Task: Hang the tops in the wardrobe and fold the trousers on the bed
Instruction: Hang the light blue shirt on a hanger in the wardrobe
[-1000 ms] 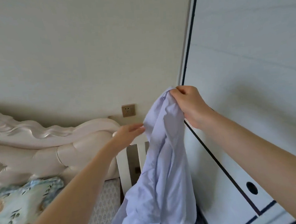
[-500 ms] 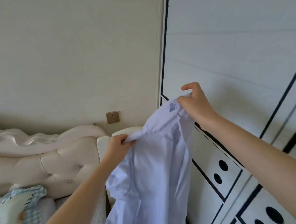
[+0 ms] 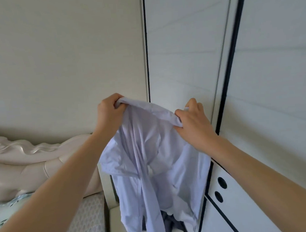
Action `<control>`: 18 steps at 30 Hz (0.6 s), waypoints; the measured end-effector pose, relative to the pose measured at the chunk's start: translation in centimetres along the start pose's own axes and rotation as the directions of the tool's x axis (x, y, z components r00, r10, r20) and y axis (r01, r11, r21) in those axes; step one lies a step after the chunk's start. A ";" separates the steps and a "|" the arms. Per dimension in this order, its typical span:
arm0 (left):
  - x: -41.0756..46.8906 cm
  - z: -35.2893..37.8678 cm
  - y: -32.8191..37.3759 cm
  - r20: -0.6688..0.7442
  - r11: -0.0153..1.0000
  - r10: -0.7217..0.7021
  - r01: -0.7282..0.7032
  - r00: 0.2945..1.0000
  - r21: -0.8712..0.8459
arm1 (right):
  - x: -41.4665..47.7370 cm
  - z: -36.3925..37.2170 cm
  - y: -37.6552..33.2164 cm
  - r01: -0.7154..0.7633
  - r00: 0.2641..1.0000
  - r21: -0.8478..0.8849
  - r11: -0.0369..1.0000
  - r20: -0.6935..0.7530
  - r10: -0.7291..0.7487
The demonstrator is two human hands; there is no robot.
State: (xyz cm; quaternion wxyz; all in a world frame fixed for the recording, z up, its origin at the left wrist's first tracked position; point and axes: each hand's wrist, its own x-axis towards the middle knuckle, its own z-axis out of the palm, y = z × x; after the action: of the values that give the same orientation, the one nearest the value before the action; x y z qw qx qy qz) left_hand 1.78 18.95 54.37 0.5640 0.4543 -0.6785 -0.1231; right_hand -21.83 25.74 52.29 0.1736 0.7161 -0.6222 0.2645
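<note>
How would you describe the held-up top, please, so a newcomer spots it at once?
Find the white, black-trimmed wardrobe on the right. Before it, the left hand and right hand grip a pale lilac top by its upper edge. It is paler than the dark grey garment near its hem.

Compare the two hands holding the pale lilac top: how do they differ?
The left hand sits higher than the right hand. The left hand shows against the cream wall, the right hand against the white wardrobe door. Both grip the upper edge of the top, which hangs down below them.
</note>
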 end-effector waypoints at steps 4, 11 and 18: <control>-0.9 0.5 2.7 0.043 0.995 0.044 -0.047 0.998 0.083 | -2.6 -3.7 1.4 -0.082 0.995 -0.026 0.996 -0.065 0.080; -2.2 1.8 3.9 0.340 0.938 0.222 -0.295 0.914 0.182 | -6.6 -8.9 3.7 -0.170 0.982 -0.088 0.981 -0.100 0.161; -3.0 4.1 3.3 0.466 0.790 0.487 -0.600 0.739 0.126 | -10.1 -11.1 5.0 -0.235 0.970 -0.148 0.961 -0.098 0.223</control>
State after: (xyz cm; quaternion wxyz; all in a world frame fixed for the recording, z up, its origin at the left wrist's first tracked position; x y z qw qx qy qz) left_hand -3.55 21.63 53.27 0.3534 0.2697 -0.8944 0.0490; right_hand -29.40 39.45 54.76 0.2231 0.6119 -0.7124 0.2612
